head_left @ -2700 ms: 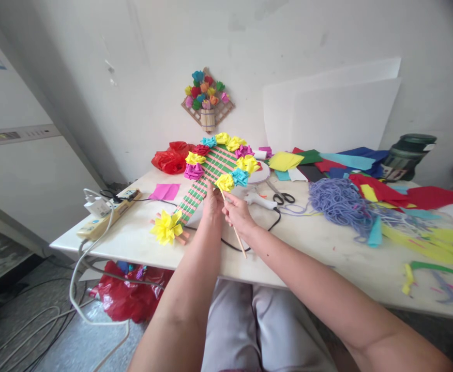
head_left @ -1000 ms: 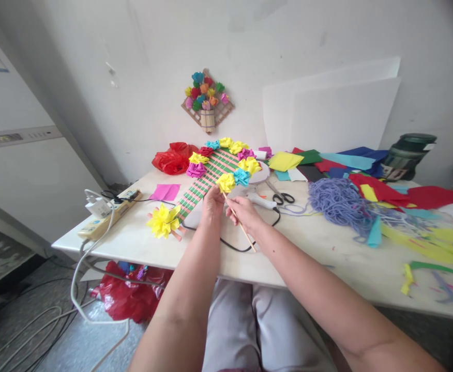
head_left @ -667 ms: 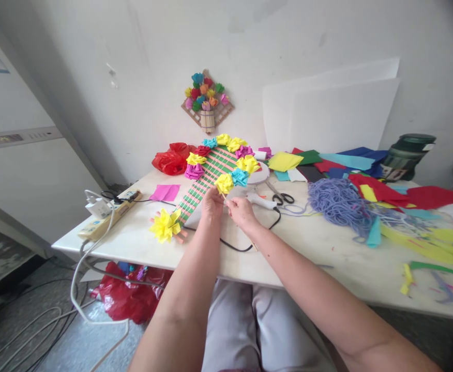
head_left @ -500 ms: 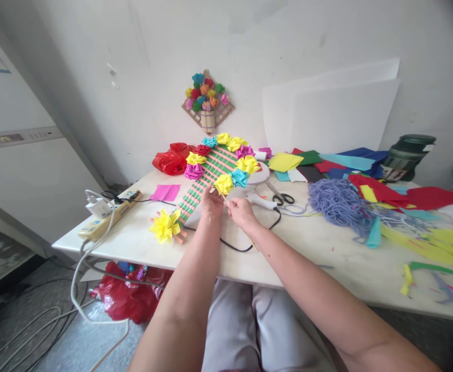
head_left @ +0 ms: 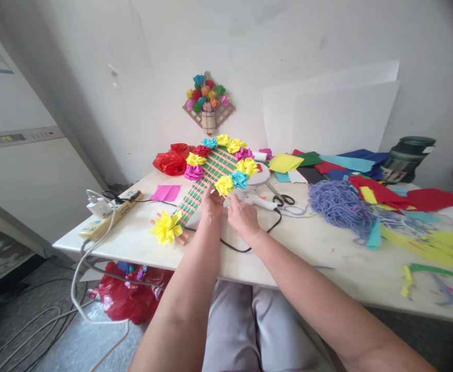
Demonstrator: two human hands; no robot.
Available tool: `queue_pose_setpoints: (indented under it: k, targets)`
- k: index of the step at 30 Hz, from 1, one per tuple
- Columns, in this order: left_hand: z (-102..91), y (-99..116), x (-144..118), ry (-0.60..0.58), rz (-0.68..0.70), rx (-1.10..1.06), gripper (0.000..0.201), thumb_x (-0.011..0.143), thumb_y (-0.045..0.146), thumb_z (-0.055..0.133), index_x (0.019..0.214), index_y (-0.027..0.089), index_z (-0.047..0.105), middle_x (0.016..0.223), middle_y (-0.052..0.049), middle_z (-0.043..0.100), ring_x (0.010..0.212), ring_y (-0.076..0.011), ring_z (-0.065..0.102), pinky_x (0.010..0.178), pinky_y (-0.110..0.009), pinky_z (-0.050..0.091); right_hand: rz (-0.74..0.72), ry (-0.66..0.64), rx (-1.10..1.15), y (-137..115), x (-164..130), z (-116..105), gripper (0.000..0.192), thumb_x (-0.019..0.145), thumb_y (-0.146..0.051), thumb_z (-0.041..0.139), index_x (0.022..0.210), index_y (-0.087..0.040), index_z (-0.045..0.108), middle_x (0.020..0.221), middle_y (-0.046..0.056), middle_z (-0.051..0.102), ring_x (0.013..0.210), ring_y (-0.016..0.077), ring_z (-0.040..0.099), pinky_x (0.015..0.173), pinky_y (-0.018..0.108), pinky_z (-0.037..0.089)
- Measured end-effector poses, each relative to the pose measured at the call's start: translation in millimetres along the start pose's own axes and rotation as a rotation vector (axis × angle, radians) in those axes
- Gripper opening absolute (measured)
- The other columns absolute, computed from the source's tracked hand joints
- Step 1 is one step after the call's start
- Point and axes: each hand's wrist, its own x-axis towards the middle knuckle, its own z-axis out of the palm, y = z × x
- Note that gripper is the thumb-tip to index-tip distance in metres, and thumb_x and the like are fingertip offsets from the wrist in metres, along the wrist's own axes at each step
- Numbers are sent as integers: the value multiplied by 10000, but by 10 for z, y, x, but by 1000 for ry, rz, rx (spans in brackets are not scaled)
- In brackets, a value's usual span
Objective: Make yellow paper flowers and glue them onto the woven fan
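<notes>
A green and pink woven lattice panel point(head_left: 203, 181) lies slanted across the table, edged with yellow, blue, magenta and red paper flowers. My left hand point(head_left: 212, 205) is closed on the panel's near edge, beside a yellow paper flower point(head_left: 224, 185). A thin wooden stick point(head_left: 228, 200) is pinched in my right hand point(head_left: 242, 214), its tip just below that flower. Right of it sits a blue paper flower point(head_left: 239, 179). A larger yellow flower point(head_left: 166, 227) is at the panel's lower left end. Behind my right hand lies a white glue gun point(head_left: 263, 202).
Black-handled scissors point(head_left: 283, 199) and a heap of purple yarn point(head_left: 338, 204) lie to the right, with coloured paper sheets point(head_left: 350, 163) and a dark flask point(head_left: 408, 159) beyond. A power strip point(head_left: 110, 214) runs along the left edge. A black cord point(head_left: 245, 250) loops near my forearms.
My right hand has shifted slightly, its fingers moving up the stick toward the yellow flower. My left hand stays in place, and the panel lies nearly as before.
</notes>
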Motion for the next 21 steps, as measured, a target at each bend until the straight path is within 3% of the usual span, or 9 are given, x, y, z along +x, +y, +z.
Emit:
queue_pose_setpoints:
  k: [7,21]
  targets:
    - [-15,-3,-12,-8,-39,-29,194,800,285,557,657,164,606,650,-50,668,646,-169,641,754,-302,489,-163,-22,-254,-39,-34,-16,522,918,-126,222,1427,-211,306,978,136,638,827,215,654,687,314,474]
    - [-73,-30,18,-3,-4,17,151,756,305,622,667,191,583,638,-30,648,775,-208,665,792,-328,489,-172,-66,-243,-39,1,21,568,900,-93,232,1464,-162,241,976,174,634,826,239,651,712,353,482]
